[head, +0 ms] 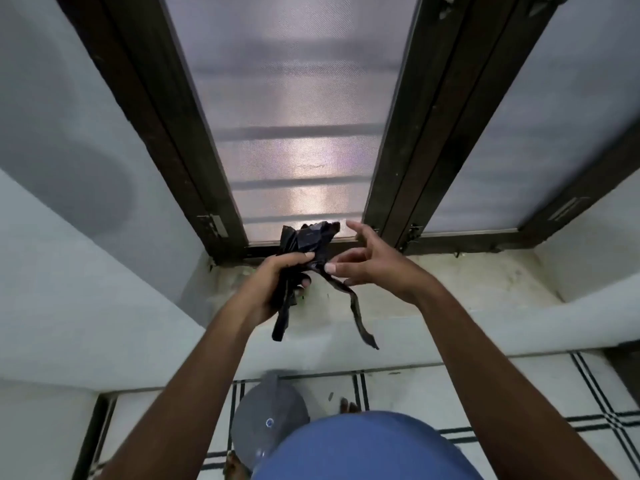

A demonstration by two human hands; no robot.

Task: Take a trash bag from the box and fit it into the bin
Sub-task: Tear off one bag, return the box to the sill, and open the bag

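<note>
Left hand (277, 282): fingers curled round the folded black trash bag (304, 247), gripping it about its middle, held up in front of the window sill (450, 282). The crumpled bulk of the bag stands above the fist; two narrow strips hang below it, so the long axis runs roughly up and down. Right hand (367, 265): just beside the bag on its right, fingers spread and loosely bent, the thumb tip at or touching the bag's edge where the right strip (356, 313) leaves the bundle; no closed grasp can be made out. The bag thus lies to the left of the right hand, which is the free one and the nearer for pulling a layer sideways; judged as the unfolding step, with fitting not yet begun. Below, near the bottom edge, the grey bin (266, 417) stands on the tiled floor (519, 403), partly hidden by the blue shirt (363, 448); its inside is not visible. No box is in view.
</note>
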